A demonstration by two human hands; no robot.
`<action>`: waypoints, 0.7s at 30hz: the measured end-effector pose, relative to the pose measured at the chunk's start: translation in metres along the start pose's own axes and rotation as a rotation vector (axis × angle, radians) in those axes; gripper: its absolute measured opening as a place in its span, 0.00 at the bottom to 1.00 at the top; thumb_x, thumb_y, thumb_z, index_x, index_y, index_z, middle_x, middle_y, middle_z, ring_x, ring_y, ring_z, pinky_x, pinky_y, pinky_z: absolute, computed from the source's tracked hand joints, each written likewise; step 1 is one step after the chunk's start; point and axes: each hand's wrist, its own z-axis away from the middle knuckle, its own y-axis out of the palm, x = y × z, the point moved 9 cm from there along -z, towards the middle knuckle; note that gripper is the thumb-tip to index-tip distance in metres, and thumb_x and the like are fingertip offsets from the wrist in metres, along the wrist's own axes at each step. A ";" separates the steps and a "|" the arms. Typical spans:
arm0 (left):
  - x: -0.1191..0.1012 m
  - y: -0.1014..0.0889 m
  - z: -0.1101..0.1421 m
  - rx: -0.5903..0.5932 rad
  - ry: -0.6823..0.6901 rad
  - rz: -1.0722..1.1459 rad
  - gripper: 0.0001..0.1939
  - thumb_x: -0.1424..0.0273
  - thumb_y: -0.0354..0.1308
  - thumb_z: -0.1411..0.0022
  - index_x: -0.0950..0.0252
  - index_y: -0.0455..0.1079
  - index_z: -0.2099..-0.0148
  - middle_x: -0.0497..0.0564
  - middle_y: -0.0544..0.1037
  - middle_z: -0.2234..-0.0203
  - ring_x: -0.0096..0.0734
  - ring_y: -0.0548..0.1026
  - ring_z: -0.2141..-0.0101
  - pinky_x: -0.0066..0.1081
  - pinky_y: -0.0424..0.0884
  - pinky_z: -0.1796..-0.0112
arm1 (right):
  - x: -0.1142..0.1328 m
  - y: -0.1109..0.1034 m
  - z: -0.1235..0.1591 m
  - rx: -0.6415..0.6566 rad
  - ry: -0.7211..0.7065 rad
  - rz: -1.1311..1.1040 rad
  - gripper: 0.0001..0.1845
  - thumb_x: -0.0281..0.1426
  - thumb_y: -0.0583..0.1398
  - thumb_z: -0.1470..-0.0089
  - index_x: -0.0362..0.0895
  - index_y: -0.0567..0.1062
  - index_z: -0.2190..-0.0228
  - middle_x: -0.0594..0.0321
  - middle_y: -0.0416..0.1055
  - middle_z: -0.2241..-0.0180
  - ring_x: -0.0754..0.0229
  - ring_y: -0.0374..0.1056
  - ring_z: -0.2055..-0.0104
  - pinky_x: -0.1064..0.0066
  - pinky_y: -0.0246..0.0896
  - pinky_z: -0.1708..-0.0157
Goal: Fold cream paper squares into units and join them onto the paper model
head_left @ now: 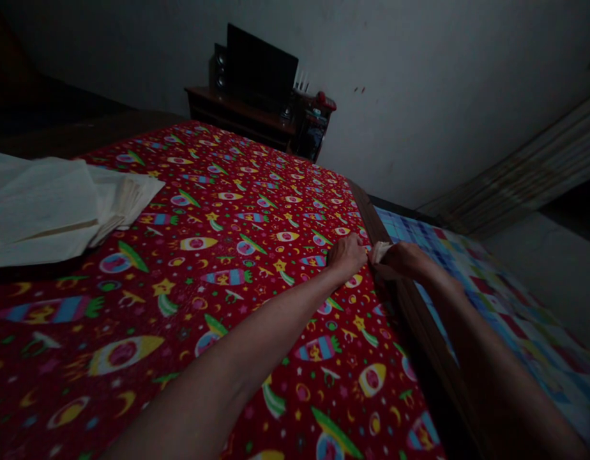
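Observation:
A red sheet (257, 255) printed with rockets, stars and moons lies flat across the bed. Near its right edge my left hand (347, 254) is closed, with curled fingers pressed against the fabric; exactly what they pinch is hidden. Just beyond that edge, my right hand (404, 260) is closed around a small whitish fold of cloth (381, 251), which appears to be the sheet's edge or underside. The two hands are close together but apart. A brown strip (366, 207), like a bed frame edge, runs beneath and beside the right hand.
A pile of white papers (46, 204) rests on the sheet at the left. Beyond the bed stands a desk (237, 112) with a dark monitor (261, 67) and a speaker (221, 66). Blue checked bedding (496, 300) lies to the right, below a curtain (525, 166).

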 end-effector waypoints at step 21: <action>-0.007 -0.120 0.018 -0.071 0.238 0.118 0.14 0.77 0.44 0.41 0.66 0.71 0.63 0.47 0.77 0.74 0.24 0.75 0.74 0.23 0.70 0.70 | 0.036 -0.013 0.004 -0.020 0.037 -0.198 0.13 0.34 0.58 0.45 0.37 0.73 0.62 0.53 0.71 0.62 0.58 0.69 0.63 0.69 0.64 0.67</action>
